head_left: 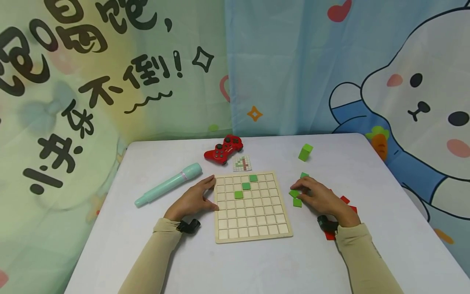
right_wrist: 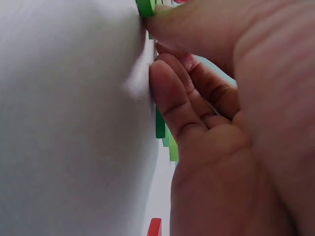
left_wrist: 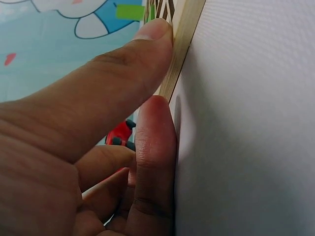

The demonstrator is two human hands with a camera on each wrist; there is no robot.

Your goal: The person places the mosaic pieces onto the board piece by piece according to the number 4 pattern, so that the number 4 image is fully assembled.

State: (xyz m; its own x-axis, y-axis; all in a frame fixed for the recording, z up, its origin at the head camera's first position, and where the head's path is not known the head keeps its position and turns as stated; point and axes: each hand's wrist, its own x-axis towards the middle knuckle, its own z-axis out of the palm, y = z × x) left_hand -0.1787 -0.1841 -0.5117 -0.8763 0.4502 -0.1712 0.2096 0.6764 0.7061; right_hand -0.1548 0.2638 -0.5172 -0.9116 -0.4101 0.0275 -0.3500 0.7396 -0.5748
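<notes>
Head view: wooden grid board (head_left: 253, 228) flat on the white table (head_left: 257, 265), three green tiles (head_left: 246, 186) seated in a diagonal. My left hand (head_left: 194, 200) rests against the board's left edge, fingers straight. My right hand (head_left: 319, 199) pinches a loose green tile (head_left: 293, 193) right of the board; two more lie close by.

Left wrist: thumb (left_wrist: 152, 37) touches the board edge (left_wrist: 184, 29).

Right wrist: thumb (right_wrist: 162, 19) presses a green tile (right_wrist: 145, 7).
</notes>
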